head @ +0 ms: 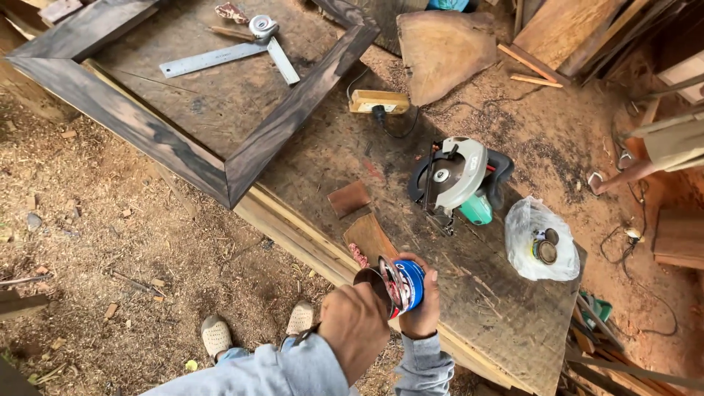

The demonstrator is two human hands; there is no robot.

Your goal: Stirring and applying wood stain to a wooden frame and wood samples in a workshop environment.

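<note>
My right hand (425,302) grips a small blue tin can (411,284), tipped on its side over the near edge of the plywood worktop (506,315). The can's round metal lid (383,283) stands open at its left end. My left hand (355,324) is closed right at that lid, fingers curled under it; what it pinches is hidden behind the hand. Both sleeves are grey-blue. Just beyond the can lies a brown wooden block (369,238).
A circular saw (456,178) and a plastic bag of small tins (541,242) lie right of my hands. A dark wooden frame (242,165), a metal square (220,57), a tape measure (262,27) and a power strip (378,102) sit farther back. Another person's foot (609,181) is at right.
</note>
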